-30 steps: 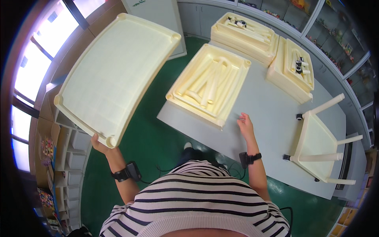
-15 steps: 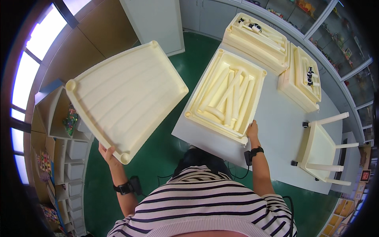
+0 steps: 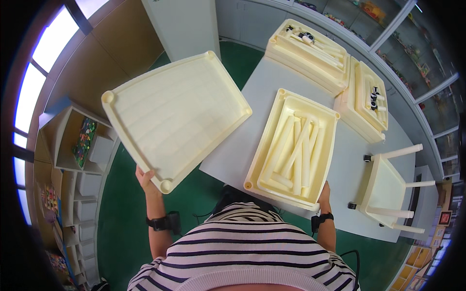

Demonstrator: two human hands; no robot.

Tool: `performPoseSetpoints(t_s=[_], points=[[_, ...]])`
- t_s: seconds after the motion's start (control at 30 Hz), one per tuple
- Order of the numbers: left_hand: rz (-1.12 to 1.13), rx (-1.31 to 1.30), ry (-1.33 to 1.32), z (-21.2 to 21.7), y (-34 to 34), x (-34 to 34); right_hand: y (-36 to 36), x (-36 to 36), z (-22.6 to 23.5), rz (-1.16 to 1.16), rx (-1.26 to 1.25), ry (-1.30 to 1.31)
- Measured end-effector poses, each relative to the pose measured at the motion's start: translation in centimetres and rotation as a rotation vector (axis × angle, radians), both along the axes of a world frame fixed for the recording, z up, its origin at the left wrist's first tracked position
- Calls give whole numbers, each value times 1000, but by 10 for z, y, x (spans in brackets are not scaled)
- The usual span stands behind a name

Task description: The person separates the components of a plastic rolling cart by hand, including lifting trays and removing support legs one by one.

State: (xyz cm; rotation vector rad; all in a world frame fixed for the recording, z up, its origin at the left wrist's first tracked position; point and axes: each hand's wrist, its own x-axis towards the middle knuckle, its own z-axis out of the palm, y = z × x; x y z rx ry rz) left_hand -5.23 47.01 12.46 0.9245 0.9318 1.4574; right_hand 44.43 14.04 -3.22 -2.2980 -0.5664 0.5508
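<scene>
My left hand (image 3: 146, 180) is closed on the near edge of a cream plastic tray (image 3: 177, 111), close to its corner with a round socket. That tray is tilted and hangs in the air left of the table, its far right corner over the table edge. My right hand (image 3: 324, 195) is at the near right corner of a second cream tray (image 3: 331, 150), its fingers mostly hidden behind the rim. Several cream plastic tubes (image 3: 305, 160) lie loose inside the second tray, which rests on the table by its front edge.
Stacked cream trays (image 3: 310, 65) with tubes and black casters stand at the table's back, another stack (image 3: 361, 104) beside them. An upturned wheeled piece with legs (image 3: 386, 186) lies at right on the grey table (image 3: 262, 80). White shelves (image 3: 90, 184) line the left.
The tray in my left hand has moved right, nearer the table. The tray with the tubes has slid toward me and a little right, my right hand moving along with it.
</scene>
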Motion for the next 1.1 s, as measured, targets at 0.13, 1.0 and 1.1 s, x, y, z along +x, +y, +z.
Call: performPoseSetpoints(t_s=[0.13,1.0,1.1], points=[[-60,-28,-13,-29,-2,47,-32,-4,25,-23,-66,-9],[-1146,-941,352,-143,-108,244,-191,27,-29,-225,165,201],[-1514,-723,950,-110,-115,262,-196,32,-32,-194,226,202]])
